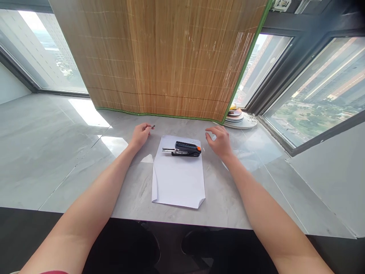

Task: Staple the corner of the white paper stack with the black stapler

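Observation:
A black stapler (186, 149) with an orange button lies on its side-facing length across the upper part of a white sheet of paper (178, 179). Its metal tray sticks out to the left. Left of the paper, my left hand (141, 135) is closed, with a small dark strip (153, 126) pinched at the fingertips; it is too small to make out exactly. My right hand (219, 140) rests right of the paper, fingers loosely curved and thumb apart from the index finger, holding nothing. Neither hand touches the stapler.
The grey stone-patterned counter (85, 167) runs between windows on both sides. A bamboo blind (171, 57) with green edging hangs at the back. Stacked plates (235, 116) stand at the back right by the window. Both lower corners of the paper curl up.

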Demonstrator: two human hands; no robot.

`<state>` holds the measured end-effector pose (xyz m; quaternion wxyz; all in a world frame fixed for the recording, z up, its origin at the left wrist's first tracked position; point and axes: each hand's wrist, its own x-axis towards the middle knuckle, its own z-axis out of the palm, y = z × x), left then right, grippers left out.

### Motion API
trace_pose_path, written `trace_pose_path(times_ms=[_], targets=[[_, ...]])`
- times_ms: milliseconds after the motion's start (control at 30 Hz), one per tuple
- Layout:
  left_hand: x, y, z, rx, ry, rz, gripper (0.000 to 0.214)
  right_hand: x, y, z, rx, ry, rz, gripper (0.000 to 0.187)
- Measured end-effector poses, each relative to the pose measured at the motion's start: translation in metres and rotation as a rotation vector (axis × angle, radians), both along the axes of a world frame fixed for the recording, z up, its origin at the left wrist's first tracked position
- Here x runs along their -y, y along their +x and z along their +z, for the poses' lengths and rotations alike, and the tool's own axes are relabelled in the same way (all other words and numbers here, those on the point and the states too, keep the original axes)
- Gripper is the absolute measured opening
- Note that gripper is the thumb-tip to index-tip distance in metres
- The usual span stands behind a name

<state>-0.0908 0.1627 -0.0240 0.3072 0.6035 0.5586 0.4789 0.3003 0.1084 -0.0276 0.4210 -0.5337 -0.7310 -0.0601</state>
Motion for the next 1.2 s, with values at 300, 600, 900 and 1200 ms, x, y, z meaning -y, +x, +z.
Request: trace_pose_path(times_ms=[300, 600, 900, 1200], targets=[[0.004, 0.003, 0.006, 0.585, -0.197, -0.245, 0.025, -0.002, -0.014, -0.007, -0.024, -0.032, 0.095, 0.029], [0.011, 0.008, 0.010, 0.568, -0.229, -0.321, 0.031, 0.003, -0.024, -0.009, 0.005, -0.064, 0.164, 0.033], [0.015, 0.019, 0.003, 0.366, -0.153, -0.367, 0.046, 0.018, -0.043, 0.004, -0.107, -0.081, 0.228, 0.027], [0.020, 0.024, 0.002, 0.260, -0.126, -0.387, 0.053, 0.045, -0.082, 0.002, -0.016, -0.252, 0.448, 0.036]])
